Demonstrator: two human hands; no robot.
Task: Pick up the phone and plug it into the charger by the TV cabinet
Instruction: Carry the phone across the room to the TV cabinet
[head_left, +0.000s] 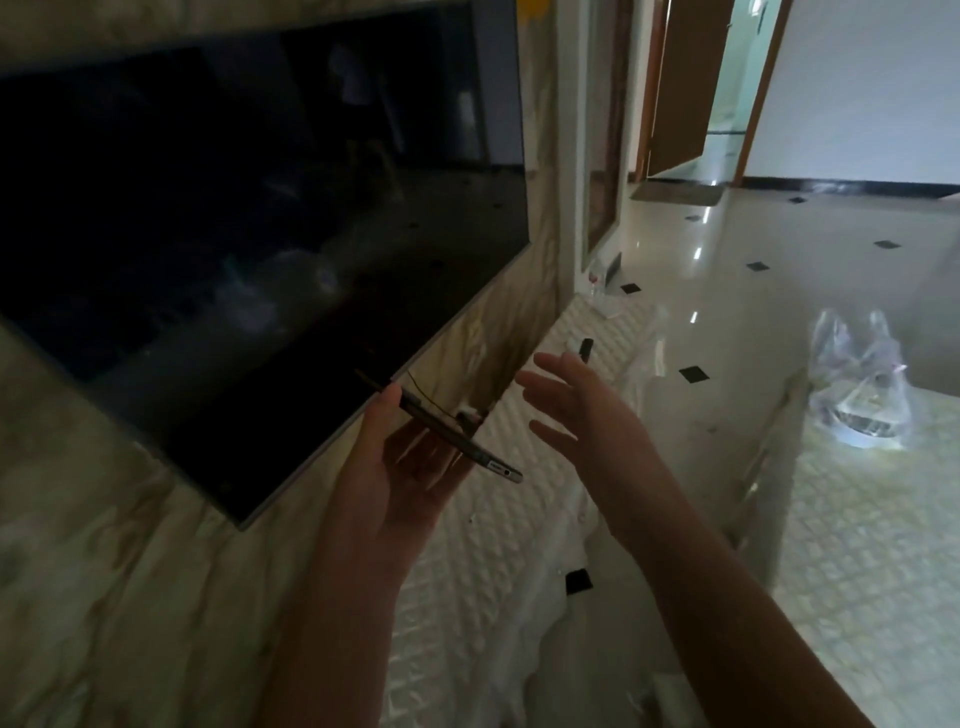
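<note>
My left hand (395, 467) holds a thin phone (470, 452) edge-on, its port end pointing right and down. The phone sits just below the lower right corner of the wall-mounted TV (260, 234). A small white charger plug (467, 414) with a thin cable shows on the wall right behind the phone. My right hand (582, 410) hovers to the right of the phone with its fingers spread, holding nothing. The TV cabinet top (483, 545), wrapped in white padded cover, lies beneath both hands.
A small dark object (586, 349) lies farther along the cabinet top. A crumpled clear plastic bag (862, 384) sits on a covered surface at right. The glossy tiled floor (727, 270) leads to an open brown door (685, 88) at the back.
</note>
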